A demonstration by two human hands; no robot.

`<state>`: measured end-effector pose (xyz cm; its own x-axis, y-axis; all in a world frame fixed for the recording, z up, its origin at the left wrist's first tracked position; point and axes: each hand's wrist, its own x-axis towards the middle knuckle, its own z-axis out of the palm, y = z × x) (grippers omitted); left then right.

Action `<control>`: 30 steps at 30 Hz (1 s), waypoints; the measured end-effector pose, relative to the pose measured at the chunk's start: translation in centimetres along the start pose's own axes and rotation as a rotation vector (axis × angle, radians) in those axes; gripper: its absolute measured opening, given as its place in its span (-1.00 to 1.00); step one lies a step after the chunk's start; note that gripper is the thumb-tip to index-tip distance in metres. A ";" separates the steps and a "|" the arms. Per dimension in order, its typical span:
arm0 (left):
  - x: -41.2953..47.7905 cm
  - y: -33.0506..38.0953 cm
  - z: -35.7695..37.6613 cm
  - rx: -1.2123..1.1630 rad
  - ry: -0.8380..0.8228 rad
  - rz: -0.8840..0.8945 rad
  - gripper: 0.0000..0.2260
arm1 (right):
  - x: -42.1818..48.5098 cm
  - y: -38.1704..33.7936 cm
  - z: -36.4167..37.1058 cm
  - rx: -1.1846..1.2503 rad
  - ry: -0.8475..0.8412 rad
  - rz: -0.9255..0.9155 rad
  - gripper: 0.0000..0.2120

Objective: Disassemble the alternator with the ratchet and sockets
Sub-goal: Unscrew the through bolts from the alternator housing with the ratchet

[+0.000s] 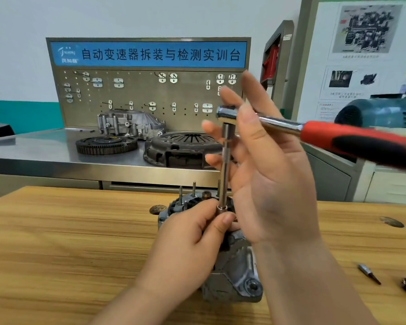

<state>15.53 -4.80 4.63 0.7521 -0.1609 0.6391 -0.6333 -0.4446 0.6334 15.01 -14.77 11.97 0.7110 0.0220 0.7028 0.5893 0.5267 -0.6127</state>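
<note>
Two grips share this step: the left grip [192, 233] pinches the socket [221, 207] at the foot of the extension [225, 165], low centre of the frame, on the alternator [234, 277] standing on the table [68, 231]. The right grip [267, 174] lies straight-fingered against the ratchet [279, 124] (not clasping it, as far as I can see). I'd hold the extension plumb over the hidden fastener — any lean invites a slip — and swing the handle in short arcs.
</note>
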 end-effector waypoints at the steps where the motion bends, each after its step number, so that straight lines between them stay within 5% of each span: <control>1: 0.0 0.0 0.0 0.004 0.008 -0.007 -0.70 | 0.1 0.0 0.0 -0.020 -0.007 -0.011 -0.75; 8: -0.2 0.1 -0.3 -0.061 -0.041 0.081 -0.87 | 0.1 0.0 -0.3 0.119 -0.049 0.164 -0.56; 14: 0.0 -0.2 0.0 -0.040 -0.014 0.052 -0.82 | -0.1 -0.1 0.1 0.046 -0.020 0.057 -0.75; 25: -0.4 -0.2 0.3 0.038 -0.012 0.098 -0.75 | 0.2 -0.4 -0.5 0.156 -0.058 0.216 -0.55; 30: -0.2 -0.3 0.7 0.022 0.051 0.063 -0.84 | 0.0 -0.2 -0.1 0.115 -0.048 0.089 -0.77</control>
<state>15.67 -5.22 3.98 0.7002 -0.1441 0.6993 -0.6746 -0.4543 0.5818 14.99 -14.95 12.06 0.7378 0.1118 0.6657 0.4752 0.6144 -0.6299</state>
